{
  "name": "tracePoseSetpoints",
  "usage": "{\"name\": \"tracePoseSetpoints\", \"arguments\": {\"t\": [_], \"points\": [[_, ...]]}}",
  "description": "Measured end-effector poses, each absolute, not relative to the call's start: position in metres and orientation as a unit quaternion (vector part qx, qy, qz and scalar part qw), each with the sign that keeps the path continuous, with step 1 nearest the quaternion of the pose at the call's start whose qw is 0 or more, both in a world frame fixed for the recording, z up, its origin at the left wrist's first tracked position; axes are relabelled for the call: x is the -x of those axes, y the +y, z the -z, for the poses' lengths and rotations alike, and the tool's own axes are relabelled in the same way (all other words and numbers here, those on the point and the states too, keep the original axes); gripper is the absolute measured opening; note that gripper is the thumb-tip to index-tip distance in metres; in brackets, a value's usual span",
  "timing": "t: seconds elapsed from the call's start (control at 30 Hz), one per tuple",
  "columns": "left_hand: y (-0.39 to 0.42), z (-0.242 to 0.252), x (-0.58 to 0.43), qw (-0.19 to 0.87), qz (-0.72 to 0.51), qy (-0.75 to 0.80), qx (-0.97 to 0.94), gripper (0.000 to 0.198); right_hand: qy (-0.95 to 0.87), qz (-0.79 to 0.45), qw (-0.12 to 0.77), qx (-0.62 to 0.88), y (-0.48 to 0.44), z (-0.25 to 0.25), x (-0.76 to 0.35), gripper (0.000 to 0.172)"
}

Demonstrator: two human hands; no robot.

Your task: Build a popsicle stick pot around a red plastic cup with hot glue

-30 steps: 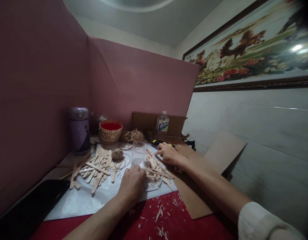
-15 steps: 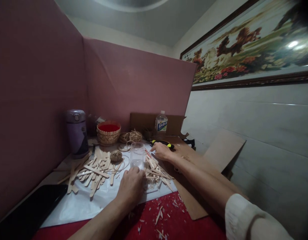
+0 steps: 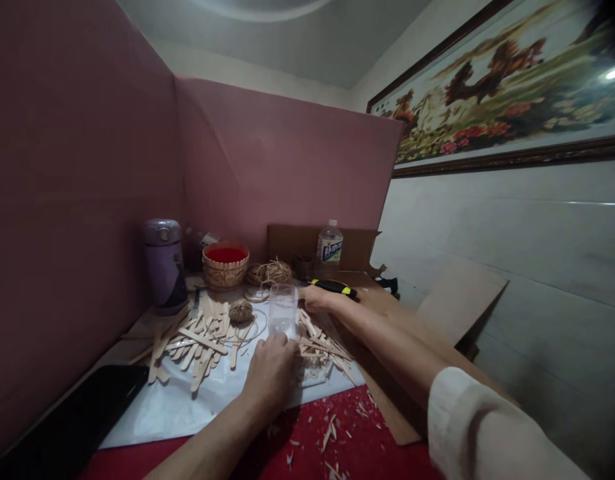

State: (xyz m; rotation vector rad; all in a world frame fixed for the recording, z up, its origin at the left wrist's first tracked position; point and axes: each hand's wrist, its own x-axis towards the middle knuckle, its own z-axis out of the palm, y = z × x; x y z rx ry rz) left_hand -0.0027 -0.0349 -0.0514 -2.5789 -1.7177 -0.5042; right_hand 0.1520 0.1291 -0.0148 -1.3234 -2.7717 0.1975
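Note:
A clear plastic cup (image 3: pixel 283 308) is in the middle of the white sheet, its wide end away from me. My left hand (image 3: pixel 271 365) has its fingers curled round the near end of the cup. At the cup's far right edge is my right hand (image 3: pixel 318 300), its fingers drawn together; whether they grip anything is hidden. Just behind that hand lies a black and yellow tool handle (image 3: pixel 333 287). Split wooden sticks (image 3: pixel 323 343) are heaped right of the cup. A ball of twine (image 3: pixel 240 311) rests to its left, beside a pile of flat craft sticks (image 3: pixel 202 343).
A purple flask (image 3: pixel 164 267), a wooden-sided bowl with a red inside (image 3: pixel 226 265), twine bundles (image 3: pixel 277 271) and a plastic bottle (image 3: pixel 330 247) stand along the back. Cardboard (image 3: pixel 387 380) lies on the right. Wood shavings litter the red cloth (image 3: pixel 357 440). A black object (image 3: pixel 82 413) is front left.
My right hand has moved slightly left, from the split sticks to the cup's edge, and its extended finger has drawn in. My left hand stays at the cup. The view has shifted a little.

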Motion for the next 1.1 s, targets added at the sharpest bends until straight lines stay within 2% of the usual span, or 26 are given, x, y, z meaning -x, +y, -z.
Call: {"name": "tracePoseSetpoints", "arguments": {"t": [0.1,0.23,0.33,0.5,0.63,0.87,1.1], "points": [[-0.035,0.051,0.003,0.003,0.158,-0.548,0.822,0.022,-0.882,-0.123,0.032,0.453,0.117,0.005,-0.172,0.034],[-0.036,0.049,0.002,0.012,0.163,-0.545,0.823,0.025,-0.848,-0.153,0.090,0.499,0.092,-0.006,-0.197,0.026],[-0.036,0.048,0.002,0.015,0.157,-0.547,0.822,0.024,-0.831,-0.150,0.127,0.520,0.070,-0.006,-0.207,0.037],[-0.033,0.049,0.004,0.021,0.156,-0.540,0.827,0.023,-0.828,-0.156,0.129,0.523,0.038,-0.010,-0.214,0.044],[-0.031,0.049,0.006,0.025,0.158,-0.533,0.831,0.024,-0.818,-0.117,0.140,0.545,0.020,-0.026,-0.229,0.052],[-0.033,0.046,0.007,0.022,0.156,-0.542,0.826,0.026,-0.858,-0.058,0.099,0.500,-0.020,-0.012,-0.228,0.042],[-0.037,0.038,0.015,0.032,0.178,-0.557,0.810,0.026,-0.849,0.010,0.136,0.511,-0.037,0.002,-0.233,0.022]]}}
